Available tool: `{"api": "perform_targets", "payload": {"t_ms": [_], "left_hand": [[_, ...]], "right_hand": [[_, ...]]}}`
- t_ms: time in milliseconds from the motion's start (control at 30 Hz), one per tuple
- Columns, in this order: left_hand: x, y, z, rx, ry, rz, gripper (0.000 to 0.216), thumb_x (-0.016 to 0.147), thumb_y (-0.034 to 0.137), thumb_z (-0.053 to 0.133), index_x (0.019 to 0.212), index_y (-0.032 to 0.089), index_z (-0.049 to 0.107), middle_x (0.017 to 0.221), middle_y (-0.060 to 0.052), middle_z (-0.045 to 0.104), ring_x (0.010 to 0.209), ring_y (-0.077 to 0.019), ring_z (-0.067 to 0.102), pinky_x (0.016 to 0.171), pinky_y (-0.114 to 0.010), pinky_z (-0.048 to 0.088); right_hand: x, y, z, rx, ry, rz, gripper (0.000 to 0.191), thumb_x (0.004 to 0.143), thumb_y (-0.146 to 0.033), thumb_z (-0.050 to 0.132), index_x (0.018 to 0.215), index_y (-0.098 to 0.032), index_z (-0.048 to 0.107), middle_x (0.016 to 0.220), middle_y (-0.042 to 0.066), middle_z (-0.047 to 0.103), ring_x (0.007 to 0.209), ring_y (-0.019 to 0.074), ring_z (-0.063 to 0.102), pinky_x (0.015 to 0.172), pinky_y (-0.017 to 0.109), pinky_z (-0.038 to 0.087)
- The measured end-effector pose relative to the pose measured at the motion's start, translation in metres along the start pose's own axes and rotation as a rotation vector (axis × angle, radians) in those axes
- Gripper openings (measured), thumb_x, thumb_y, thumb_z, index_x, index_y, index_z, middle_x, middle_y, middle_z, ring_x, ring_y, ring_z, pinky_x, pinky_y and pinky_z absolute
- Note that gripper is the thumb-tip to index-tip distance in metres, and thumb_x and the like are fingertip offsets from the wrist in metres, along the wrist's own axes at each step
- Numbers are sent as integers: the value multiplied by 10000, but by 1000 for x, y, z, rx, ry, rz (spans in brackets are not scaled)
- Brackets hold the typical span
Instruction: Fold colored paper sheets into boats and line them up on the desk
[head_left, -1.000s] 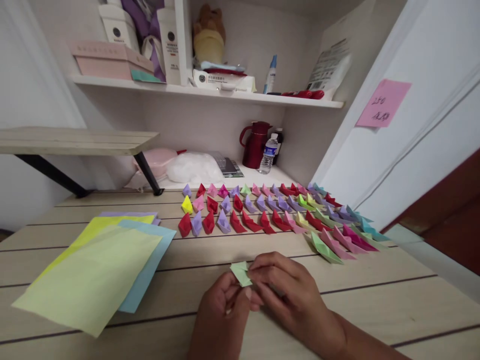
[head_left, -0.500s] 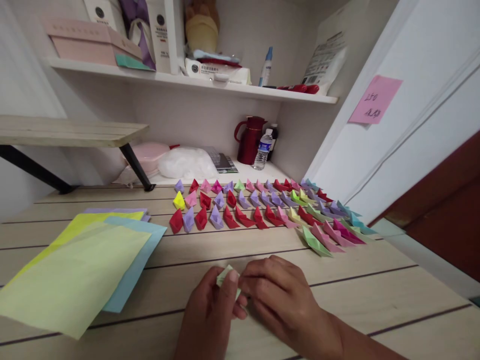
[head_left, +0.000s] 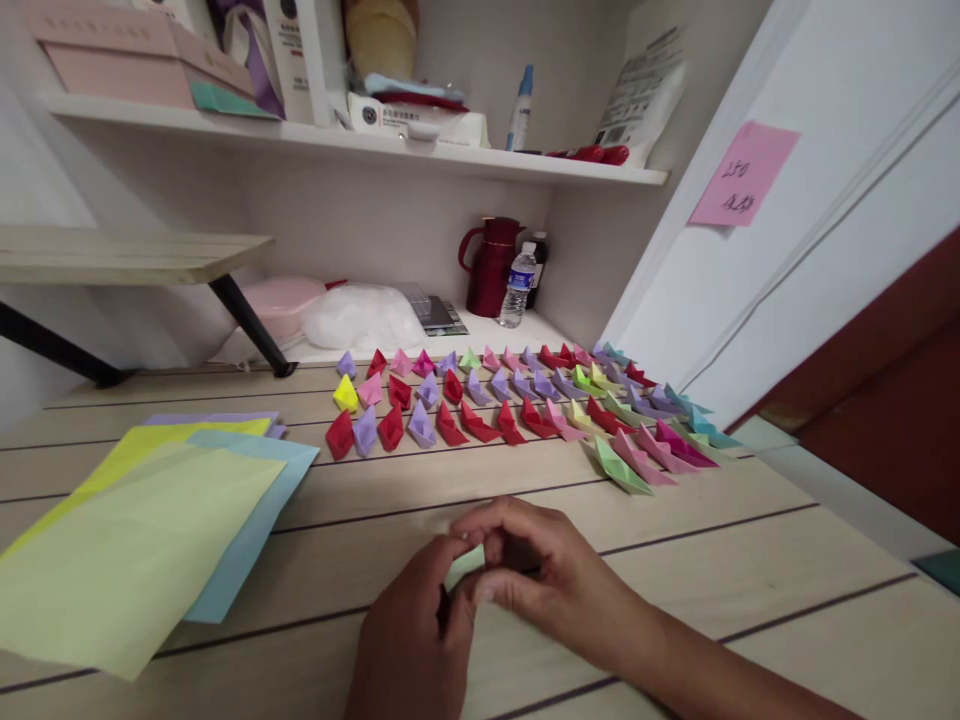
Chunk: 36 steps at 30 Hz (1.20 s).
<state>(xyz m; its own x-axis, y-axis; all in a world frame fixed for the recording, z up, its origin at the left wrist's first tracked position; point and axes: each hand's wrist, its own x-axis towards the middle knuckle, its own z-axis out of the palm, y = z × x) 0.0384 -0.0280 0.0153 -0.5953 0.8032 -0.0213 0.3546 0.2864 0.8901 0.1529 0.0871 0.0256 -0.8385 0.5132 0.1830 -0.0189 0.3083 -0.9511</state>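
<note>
A small folded piece of pale green paper (head_left: 465, 566) sits between my two hands, just above the slatted tabletop, mostly covered by fingers. My left hand (head_left: 420, 620) is closed on its left side, thumb and fingers pinching it. From the right, my right hand (head_left: 540, 570) grips its other edge, with the index finger arched over the top and the thumb below. Beyond the hands stand rows of folded paper boats (head_left: 450, 425) in red, purple, pink, green, yellow and blue. Closest to my right hand is a light green boat (head_left: 621, 468).
Loose paper sheets (head_left: 135, 540) in pale green, yellow, blue and purple lie at the left. Behind the boats are a red jug (head_left: 493, 268), a water bottle (head_left: 517, 288) and a plastic bag (head_left: 364, 318). A small raised wooden shelf (head_left: 135, 255) stands at back left.
My right hand has shifted from beside the paper to over it, fingers now arched around its top and right edge. The left hand has turned slightly. The camera view has shifted a little.
</note>
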Motion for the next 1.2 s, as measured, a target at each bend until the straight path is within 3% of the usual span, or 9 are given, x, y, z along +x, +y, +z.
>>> {"api": "perform_targets", "payload": {"t_ms": [100, 233, 367, 533, 633, 800, 1033, 1200], "left_hand": [[1, -3, 2, 29, 29, 42, 245, 780, 307, 565, 962, 294, 729, 563, 40, 583, 511, -156, 494, 593, -275, 388], [8, -1, 1, -214, 82, -28, 211, 749, 376, 638, 911, 244, 666, 622, 41, 585, 564, -152, 535, 582, -258, 420], [17, -1, -4, -437, 68, -76, 230, 725, 405, 684, 848, 214, 642, 631, 43, 596, 547, -126, 517, 543, -228, 428], [16, -6, -4, -238, 74, -8, 163, 733, 379, 672, 789, 226, 672, 641, 27, 638, 551, -131, 524, 545, -234, 410], [11, -4, -1, -178, 126, 8, 128, 733, 357, 673, 780, 238, 676, 628, 31, 623, 567, -137, 533, 562, -241, 402], [10, 1, -2, -457, 152, -9, 366, 760, 448, 671, 1056, 241, 613, 717, 48, 603, 590, -133, 555, 600, -257, 455], [11, 5, -7, -574, 23, -115, 287, 765, 473, 667, 829, 194, 676, 544, 55, 554, 499, -102, 486, 541, -226, 388], [9, 10, -7, -642, 32, -164, 296, 713, 477, 694, 801, 195, 691, 496, 64, 517, 463, -96, 462, 528, -233, 377]], "right_hand": [[-1, -1, 2, -43, 75, 12, 144, 839, -311, 717, 917, -190, 716, 757, 8, 614, 691, 129, 563, 633, 243, 444], [1, 3, -2, 229, 149, 184, 267, 818, -419, 727, 818, -167, 640, 658, -9, 627, 616, 122, 588, 627, 250, 461], [4, 6, -2, 315, 95, 215, 322, 780, -446, 760, 813, -168, 602, 657, -16, 622, 628, 118, 586, 641, 246, 444], [1, 2, 2, 149, 109, 114, 214, 834, -368, 708, 891, -180, 624, 720, -23, 592, 671, 116, 531, 647, 237, 425], [-1, -1, 2, 57, 128, 130, 205, 822, -350, 714, 775, -168, 632, 644, -37, 556, 609, 104, 483, 588, 224, 378], [3, -1, -1, 390, 197, 308, 334, 722, -450, 793, 754, -163, 624, 633, -12, 641, 605, 126, 579, 647, 249, 428], [6, 1, -7, 639, 257, 339, 282, 706, -365, 827, 853, -158, 702, 746, 18, 699, 587, 92, 565, 626, 215, 415], [5, 5, -5, 664, 283, 339, 246, 737, -347, 811, 856, -156, 711, 641, -5, 632, 579, 100, 523, 584, 212, 383]]}}
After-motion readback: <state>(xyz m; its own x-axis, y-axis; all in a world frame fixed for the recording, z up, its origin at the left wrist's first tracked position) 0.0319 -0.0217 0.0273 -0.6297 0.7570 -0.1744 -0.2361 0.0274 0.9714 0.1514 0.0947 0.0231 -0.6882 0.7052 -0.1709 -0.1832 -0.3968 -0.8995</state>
